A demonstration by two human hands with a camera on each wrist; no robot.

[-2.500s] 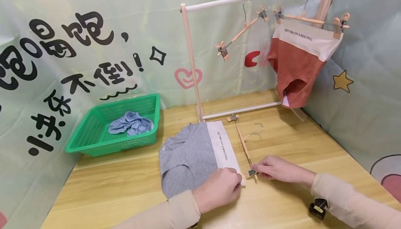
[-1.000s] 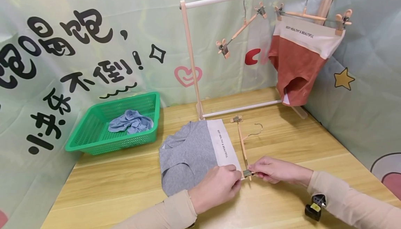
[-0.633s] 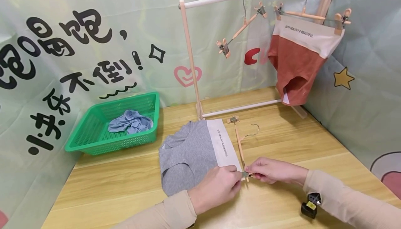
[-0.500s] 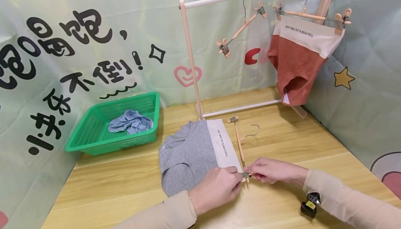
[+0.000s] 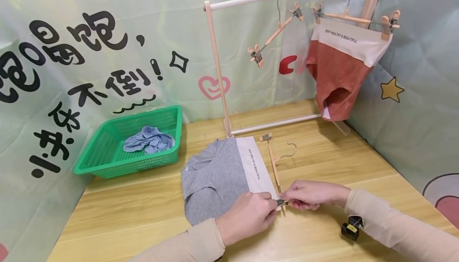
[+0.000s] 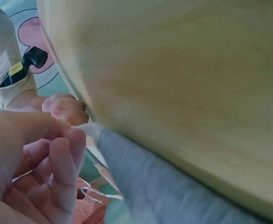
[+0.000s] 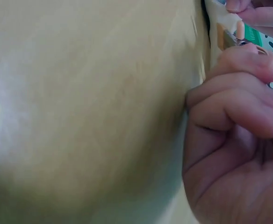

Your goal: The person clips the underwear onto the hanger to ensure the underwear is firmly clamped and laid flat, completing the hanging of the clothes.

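Observation:
Grey underpants (image 5: 218, 174) with a white printed waistband (image 5: 255, 162) lie flat on the table. My left hand (image 5: 249, 214) pinches the near corner of that waistband between thumb and forefinger, as the left wrist view shows too. Alongside the waistband lies a clip hanger (image 5: 273, 166), its metal hook pointing right. My right hand (image 5: 313, 195) pinches the hanger's near clip (image 5: 281, 202), whose jaws stand at the waistband corner, right by my left fingertips. In the right wrist view the clip's pink tips (image 7: 221, 37) overlap the white cloth. The far clip (image 5: 266, 137) is untouched.
A green basket (image 5: 125, 166) holding crumpled blue cloth (image 5: 150, 140) stands at the back left. Behind the hanger stands a rack (image 5: 216, 63) with a bare clip hanger (image 5: 277, 35) and rust-red underpants (image 5: 338, 67) clipped to another. Printed fabric walls border the table (image 5: 118, 214).
My right hand has moved left, bringing the near clip from beside the waistband to its corner. The hanger's near end came along. My left hand has kept its pinch in nearly the same place.

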